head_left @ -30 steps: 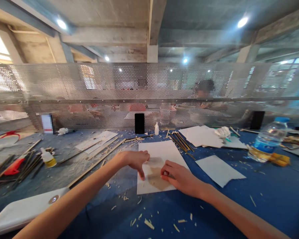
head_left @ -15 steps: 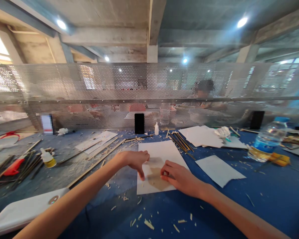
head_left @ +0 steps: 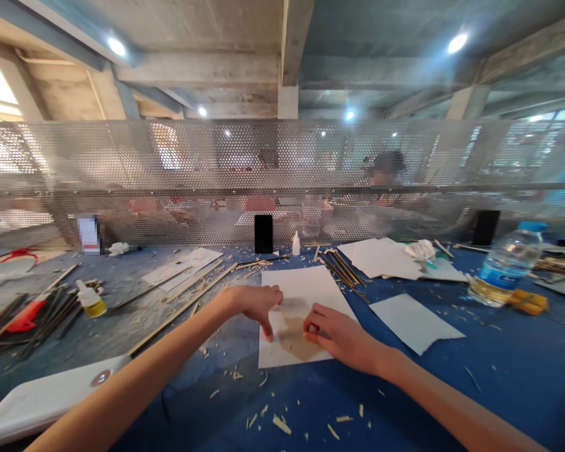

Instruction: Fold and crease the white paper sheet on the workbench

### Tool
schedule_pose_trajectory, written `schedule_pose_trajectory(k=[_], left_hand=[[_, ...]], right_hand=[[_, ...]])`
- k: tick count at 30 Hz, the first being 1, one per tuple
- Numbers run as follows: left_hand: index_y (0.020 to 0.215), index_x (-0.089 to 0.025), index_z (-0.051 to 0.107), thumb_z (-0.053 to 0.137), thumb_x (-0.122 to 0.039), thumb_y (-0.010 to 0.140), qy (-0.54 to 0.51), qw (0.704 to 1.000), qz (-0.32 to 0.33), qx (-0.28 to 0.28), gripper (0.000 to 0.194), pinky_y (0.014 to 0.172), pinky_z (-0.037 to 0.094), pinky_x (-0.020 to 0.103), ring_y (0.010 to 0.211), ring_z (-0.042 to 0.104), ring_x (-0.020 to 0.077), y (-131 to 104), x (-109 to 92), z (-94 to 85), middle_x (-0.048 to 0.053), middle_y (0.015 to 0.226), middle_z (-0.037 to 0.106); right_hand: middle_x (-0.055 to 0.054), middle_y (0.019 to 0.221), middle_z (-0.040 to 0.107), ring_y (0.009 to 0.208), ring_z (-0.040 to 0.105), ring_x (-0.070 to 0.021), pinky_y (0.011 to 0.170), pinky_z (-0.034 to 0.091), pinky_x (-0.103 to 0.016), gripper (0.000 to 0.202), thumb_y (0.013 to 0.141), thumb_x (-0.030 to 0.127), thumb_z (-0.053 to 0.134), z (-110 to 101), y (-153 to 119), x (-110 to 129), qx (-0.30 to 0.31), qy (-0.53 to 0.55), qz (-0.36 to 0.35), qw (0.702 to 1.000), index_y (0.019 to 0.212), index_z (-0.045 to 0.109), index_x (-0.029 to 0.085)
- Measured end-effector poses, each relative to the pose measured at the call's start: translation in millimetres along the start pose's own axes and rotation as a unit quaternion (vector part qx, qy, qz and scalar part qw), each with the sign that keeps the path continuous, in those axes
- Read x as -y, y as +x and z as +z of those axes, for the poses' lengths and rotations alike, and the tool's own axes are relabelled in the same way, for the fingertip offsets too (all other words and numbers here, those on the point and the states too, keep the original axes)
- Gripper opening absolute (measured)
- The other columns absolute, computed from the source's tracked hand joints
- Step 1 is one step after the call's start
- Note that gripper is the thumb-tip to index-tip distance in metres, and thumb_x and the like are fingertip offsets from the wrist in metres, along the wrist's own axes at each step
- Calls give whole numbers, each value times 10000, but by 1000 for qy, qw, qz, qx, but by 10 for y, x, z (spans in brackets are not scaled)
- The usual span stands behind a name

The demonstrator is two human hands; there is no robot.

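A white sheet of paper [head_left: 296, 282] lies on the blue table in front of me. My left hand [head_left: 258, 306] rests at the sheet's left side, thumb and fingers spread apart, with nothing between them. Over the sheet's right part is my right hand [head_left: 336, 333], its fingers curled together with the thumb; anything pinched there is too small to make out. Shadows of the hands fall on the paper between them. Just beyond the sheet, dark thin sticks [head_left: 343, 267] lie in a loose bundle at its upper right.
Past the sheet stand a black phone [head_left: 263, 233] and a small white bottle [head_left: 296, 243]. A water bottle [head_left: 506, 263] and torn paper [head_left: 417, 321] are on the right. At left are a glue bottle [head_left: 91, 300], sticks and a white device [head_left: 47, 395]. A perforated screen [head_left: 198, 163] runs behind.
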State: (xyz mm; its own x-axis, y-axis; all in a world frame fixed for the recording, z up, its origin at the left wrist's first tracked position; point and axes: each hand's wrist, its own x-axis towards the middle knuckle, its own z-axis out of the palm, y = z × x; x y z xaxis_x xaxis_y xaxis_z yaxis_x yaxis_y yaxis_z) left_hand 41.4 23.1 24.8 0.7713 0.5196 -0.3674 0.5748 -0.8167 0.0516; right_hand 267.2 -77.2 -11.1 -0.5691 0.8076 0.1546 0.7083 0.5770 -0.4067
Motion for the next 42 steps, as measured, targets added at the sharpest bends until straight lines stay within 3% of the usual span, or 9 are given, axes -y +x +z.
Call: schedule_pose_trajectory(k=[42], left_hand=[[1165,-170,548,781,-611,565,-24,1000,6,-3,780,898,467,376,1068,564,335,-39,-27,-35,142,1230,559]], right_hand=[[-36,972,591,881,592,-173,775,461,-281,99,946,251,544,15,-2,-25,-16,-13,6,1000,943,632,206]])
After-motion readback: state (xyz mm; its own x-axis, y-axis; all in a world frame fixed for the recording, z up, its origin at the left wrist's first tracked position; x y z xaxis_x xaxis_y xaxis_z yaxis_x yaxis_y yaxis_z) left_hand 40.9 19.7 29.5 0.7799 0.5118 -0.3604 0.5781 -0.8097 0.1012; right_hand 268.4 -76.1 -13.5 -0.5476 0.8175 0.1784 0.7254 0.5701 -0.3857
